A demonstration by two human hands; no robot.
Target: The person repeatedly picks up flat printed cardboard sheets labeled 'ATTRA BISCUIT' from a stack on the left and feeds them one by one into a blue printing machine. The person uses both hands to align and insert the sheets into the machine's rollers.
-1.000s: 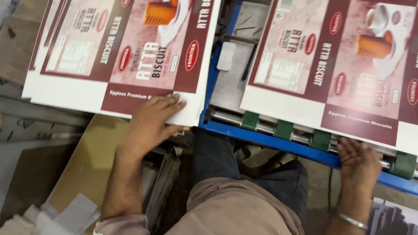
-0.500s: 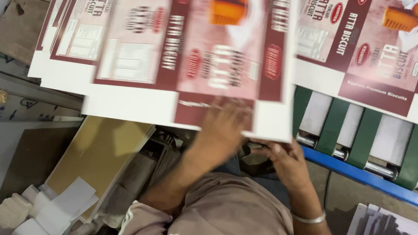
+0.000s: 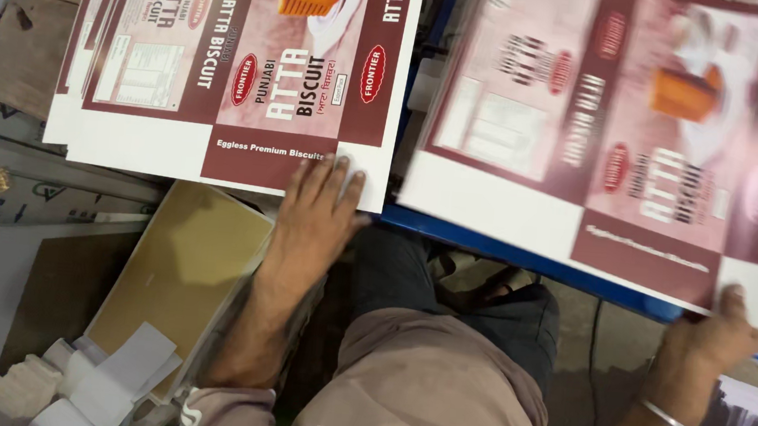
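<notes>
Maroon-and-white printed carton sheets occupy both work positions. We see the left hand (image 3: 320, 213) lying flat, fingers together and extended, on the near edge of the left stack of sheets (image 3: 228, 75), pressing on the white margin at the stack's lower right corner. It clamps nothing; it rests palm-down on the top sheet.

The right hand (image 3: 716, 334) grips the near edge of a single loose sheet (image 3: 620, 133), thumb over the top face, the fingers under it and hidden. This sheet is motion-blurred and lies tilted across the blue rail (image 3: 520, 256), well to the right of the stack.

Half a second ago both hands were close together at the centre, with one sheet blurred on top of the left stack. Now the hands are well apart: a sheet has been drawn off and carried to the right, and the left hand has returned to the stack edge. One second ago the hands stood in much the same spread position, so we judge this to be one cycle of a repeated sheet-by-sheet transfer, with the moved sheet not yet settled.

Below the stack lie a tan cardboard tray (image 3: 181, 269) and loose white paper pieces (image 3: 118, 373). A metal bangle (image 3: 669, 418) sits on the right wrist.
</notes>
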